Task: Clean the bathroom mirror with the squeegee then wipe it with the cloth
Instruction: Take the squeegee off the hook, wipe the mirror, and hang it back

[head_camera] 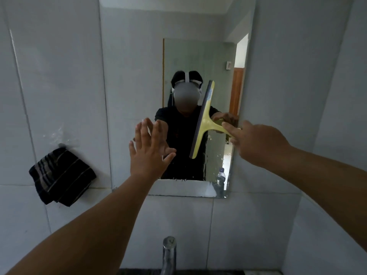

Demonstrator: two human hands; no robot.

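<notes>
The frameless mirror (139, 62) hangs on the tiled wall straight ahead, with water drops on its lower right part. My right hand (258, 143) grips the handle of a yellow squeegee (202, 120), index finger stretched along it. Its dark blade stands almost upright against the right half of the glass. My left hand (148, 147) is held up with fingers spread, palm flat on or just off the mirror's lower middle. A dark striped cloth (61, 175) hangs from a hook on the wall, left of the mirror.
A chrome tap (168, 253) rises at the bottom centre, just below my arms. A plastic bottle (220, 177) and a person with a headset show as reflections in the mirror. Pale tiles cover the walls on both sides.
</notes>
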